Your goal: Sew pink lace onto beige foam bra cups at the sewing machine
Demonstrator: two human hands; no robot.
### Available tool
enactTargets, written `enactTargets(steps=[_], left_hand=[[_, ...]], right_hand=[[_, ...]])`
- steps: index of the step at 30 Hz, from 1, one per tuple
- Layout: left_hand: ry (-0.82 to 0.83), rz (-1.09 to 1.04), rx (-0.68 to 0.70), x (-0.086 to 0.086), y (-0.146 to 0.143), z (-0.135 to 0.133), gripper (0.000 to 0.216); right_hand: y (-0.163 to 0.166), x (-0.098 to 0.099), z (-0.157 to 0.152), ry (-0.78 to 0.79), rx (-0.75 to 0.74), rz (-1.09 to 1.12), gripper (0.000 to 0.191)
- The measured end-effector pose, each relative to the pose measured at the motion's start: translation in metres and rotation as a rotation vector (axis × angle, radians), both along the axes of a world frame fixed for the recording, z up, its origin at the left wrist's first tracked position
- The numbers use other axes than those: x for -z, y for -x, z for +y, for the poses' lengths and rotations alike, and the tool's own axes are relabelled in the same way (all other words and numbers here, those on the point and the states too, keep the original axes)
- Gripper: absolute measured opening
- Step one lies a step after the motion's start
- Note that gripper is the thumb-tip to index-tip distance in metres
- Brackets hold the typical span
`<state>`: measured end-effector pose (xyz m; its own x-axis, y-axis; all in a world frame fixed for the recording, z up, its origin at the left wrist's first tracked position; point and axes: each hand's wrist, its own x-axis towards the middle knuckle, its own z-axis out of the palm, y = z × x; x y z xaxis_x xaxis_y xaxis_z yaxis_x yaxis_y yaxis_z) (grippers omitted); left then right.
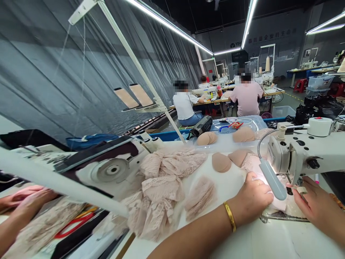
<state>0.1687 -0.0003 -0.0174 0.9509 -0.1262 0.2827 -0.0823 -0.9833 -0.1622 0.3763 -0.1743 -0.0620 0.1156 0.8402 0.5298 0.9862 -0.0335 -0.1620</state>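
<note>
Under the lamp, between the hands: pale pink cloth [279, 205], on the sewing machine [327, 144] bed, partly covered by the left hand and the lamp head [272, 180].
Cloth vs left hand: touching; the left hand [253, 198] lies palm down on it, cloth showing beyond the fingertips and again to the right of the thumb.
Cloth axis: visible part looks to slant from far-left of the left fingertips to near-right, passing under the lamp. Ends hidden, so full length can't be told.
Left grip: fingers bent and laid down on the cloth; can't tell if any of it is pinched.
Right grip: thumb reaches in toward the foot, fingers run behind it; fingertips mostly hidden, can't tell pinched or loose. Pale band round one finger of the right hand [312, 199].
Presser foot [289, 190]: between the two hands, just beside the right thumb. Right hand is nearer to it; left sits across the lamp head.
Tan pads [221, 162]: beyond and left of the left hand, apart from it.
Lace piece [201, 198]: left of the left hand, lying alone, beyond the forearm.
Lace heap [161, 194]: farther left, well apart from both grips.
Co-worker's hands [32, 196]: far left, well apart, near red scissors [75, 225].
</note>
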Motion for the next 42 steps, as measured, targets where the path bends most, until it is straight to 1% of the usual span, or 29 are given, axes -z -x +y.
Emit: enactTargets(steps=[3,7,9,15,19,22,24,26,28,29,32,36,42], left_hand=[[0.048,0.008,0.018,-0.001,0.001,-0.001,0.013],[0.048,0.002,0.029,-0.001,0.002,-0.002,0.014],[0.057,0.004,0.030,-0.001,0.002,-0.002,0.013],[0.071,0.019,0.026,-0.002,0.003,-0.003,0.013],[0.076,0.035,0.023,-0.002,0.001,0.000,0.013],[0.064,0.020,0.002,0.000,0.001,-0.001,0.014],[0.055,-0.010,-0.002,0.002,0.003,-0.006,0.011],[0.058,-0.039,0.016,0.003,0.007,-0.015,0.006],[0.074,-0.057,0.042,0.003,0.012,-0.024,0.008],[0.085,-0.060,0.052,0.003,0.014,-0.027,0.008],[0.120,-0.050,0.063,0.003,0.014,-0.027,0.007],[0.140,-0.013,0.068,0.002,0.009,-0.015,0.007],[0.138,0.064,0.066,-0.009,0.003,0.003,0.014]], right_hand=[[0.003,-0.006,0.001,-0.033,-0.020,-0.044,0.028],[0.006,-0.015,0.001,-0.108,-0.063,-0.128,0.031],[0.006,-0.017,0.001,-0.115,-0.055,-0.146,0.030],[0.003,-0.011,0.001,-0.116,-0.039,-0.162,0.024],[0.001,-0.004,0.000,-0.107,-0.040,-0.100,0.018],[0.002,-0.006,-0.003,-0.034,-0.107,-0.044,0.022],[0.004,-0.011,-0.006,0.089,-0.200,-0.004,0.023],[0.007,-0.016,-0.010,0.254,-0.294,0.061,0.023],[0.010,-0.021,-0.014,0.377,-0.341,0.127,0.024],[0.012,-0.022,-0.015,0.404,-0.345,0.146,0.025],[0.013,-0.020,-0.015,0.396,-0.323,0.158,0.026],[0.014,-0.014,-0.012,0.335,-0.307,0.169,0.023],[0.018,-0.012,-0.003,0.278,-0.284,0.141,0.027]])
